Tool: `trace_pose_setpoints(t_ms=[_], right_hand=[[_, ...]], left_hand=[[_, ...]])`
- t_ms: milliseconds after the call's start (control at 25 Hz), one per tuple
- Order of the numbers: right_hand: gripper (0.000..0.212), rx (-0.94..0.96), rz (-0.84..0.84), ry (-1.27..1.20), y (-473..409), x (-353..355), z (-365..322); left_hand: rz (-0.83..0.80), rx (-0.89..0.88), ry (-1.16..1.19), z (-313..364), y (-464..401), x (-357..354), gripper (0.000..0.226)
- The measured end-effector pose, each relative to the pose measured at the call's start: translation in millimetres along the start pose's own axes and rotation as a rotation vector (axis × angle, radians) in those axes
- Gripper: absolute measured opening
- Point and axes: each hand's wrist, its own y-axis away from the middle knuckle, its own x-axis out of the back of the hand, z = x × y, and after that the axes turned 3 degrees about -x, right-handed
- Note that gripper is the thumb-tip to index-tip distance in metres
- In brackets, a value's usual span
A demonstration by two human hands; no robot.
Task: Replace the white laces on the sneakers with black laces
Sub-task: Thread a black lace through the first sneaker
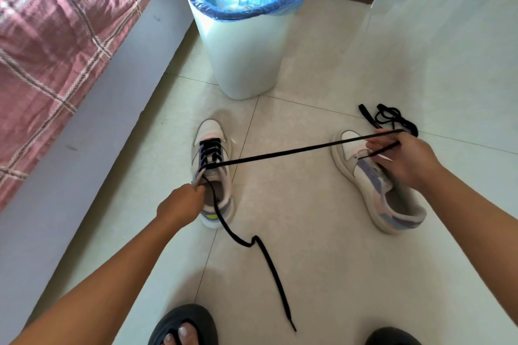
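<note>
1. Nearest the camera, two feet in dark slippers (pixel 183 326) stood on the tiled floor (pixel 322 232), and the loose end of a black lace (pixel 260 246) trailed across the tiles toward them.
2. The left hand (pixel 182 204) gripped the collar of the left sneaker (pixel 213 173), fingers curled around its edge, apparently to keep the shoe from sliding under the pull.
3. That sneaker already carried several black rows across its front eyelets (the upper ones looked unthreaded).
4. The right hand (pixel 403 157) pinched the other end of the same lace, drawn taut out to the right, probably to take up slack and even the two ends.
5. Beneath that hand lay the right sneaker (pixel 378 190), with no lace visible in it, so it seemed to await its turn.
6. Just beyond, a second black lace (pixel 392 117) sat bunched on the floor, within reach.
7. Farthest stood a white bin with a blue liner (pixel 241 22), beside a bed's plaid cover (pixel 56 22).
</note>
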Motion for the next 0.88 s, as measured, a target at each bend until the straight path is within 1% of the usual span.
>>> trace_pose_setpoints(t_ms=[80,200,280,360,400,480,520,600,640,680,720,760,800,840,880], right_hand=[[0.028,-0.102,-0.027,-0.058,-3.1,10.5,-5.1],[0.040,-0.258,-0.099,-0.001,-1.6,17.9,-7.3],[0.047,-0.372,-0.113,0.000,0.5,15.2,-5.1],[0.043,-0.485,-0.138,0.053,9.1,2.8,2.9],[0.037,-0.521,-0.173,0.081,14.5,-6.0,9.1],[0.026,-0.532,-0.245,0.118,24.0,-26.1,23.4],[0.026,-0.533,-0.275,0.113,28.3,-35.8,29.7],[0.041,-0.572,-0.328,0.093,36.1,-56.4,40.5],[0.049,-0.586,-0.345,0.143,38.5,-65.9,45.9],[0.054,-0.588,-0.359,0.224,41.5,-75.3,51.4],[0.055,-0.575,-0.364,0.293,45.0,-84.7,57.4],[0.051,-0.552,-0.372,0.320,48.5,-94.4,63.5],[0.042,-0.524,-0.382,0.310,51.9,-104.7,68.7],[0.030,-0.489,-0.394,0.288,55.6,-115.3,72.2],[0.019,-0.451,-0.409,0.274,58.6,-125.1,74.8]], left_hand=[[-0.003,0.003,-0.008,-0.6,-1.2,-0.9,0.031],[-0.004,-0.007,-0.003,-0.4,-2.7,0.6,0.032],[-0.007,-0.036,0.026,1.5,-0.9,2.5,0.031],[-0.021,-0.064,0.034,4.1,4.4,2.9,0.029],[-0.029,-0.070,0.017,6.1,8.2,2.2,0.028],[-0.048,-0.065,-0.018,11.1,15.8,-0.9,0.027],[-0.068,-0.060,-0.036,14.3,18.9,-3.3,0.027],[-0.106,-0.044,-0.094,19.9,25.9,-5.8,0.028],[-0.088,-0.044,-0.119,23.2,29.7,-5.1,0.028],[-0.017,-0.070,-0.139,26.5,32.7,-2.7,0.029],[0.102,-0.129,-0.156,29.8,34.5,0.6,0.030],[0.227,-0.216,-0.155,33.3,35.1,4.2,0.030],[0.307,-0.310,-0.132,37.5,34.2,7.9,0.028],[0.325,-0.392,-0.105,41.6,31.5,11.4,0.026],[0.302,-0.447,-0.097,44.9,27.0,14.6,0.025]])
